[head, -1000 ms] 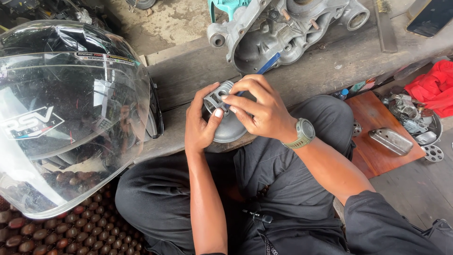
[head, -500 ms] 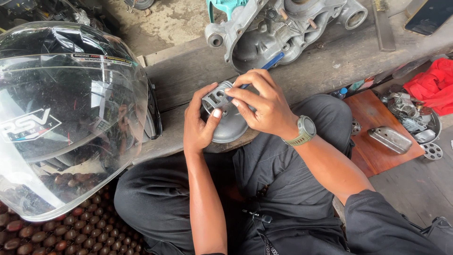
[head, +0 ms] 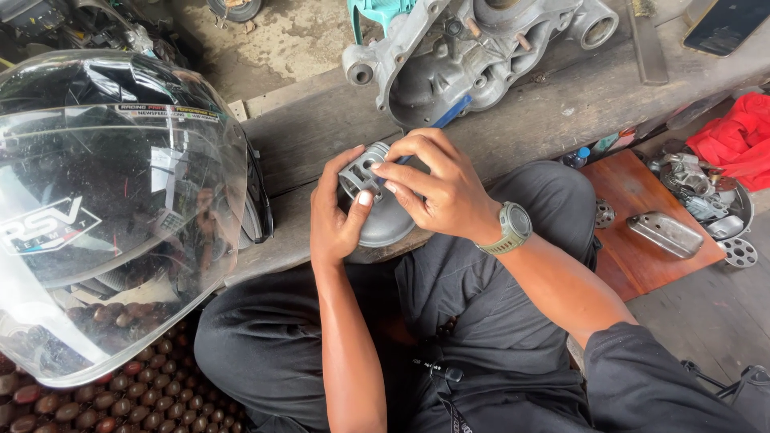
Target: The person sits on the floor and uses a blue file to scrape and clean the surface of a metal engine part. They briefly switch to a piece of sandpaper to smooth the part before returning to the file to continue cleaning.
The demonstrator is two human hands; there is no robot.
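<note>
At bench near edge: piston (head: 362, 172) between both hands, left hand (head: 337, 220) cupping it below, right hand (head: 439, 188) pinching top, equally near.

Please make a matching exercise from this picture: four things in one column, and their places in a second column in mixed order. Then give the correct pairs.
Things:
1. helmet
2. grey metal part
3. red cloth
4. engine casing

Places:
A. top middle, on the wooden bench
B. far right edge
C. between the left hand and the right hand
D. left side, visor facing up

Pairs: 1-D, 2-C, 3-B, 4-A
</note>
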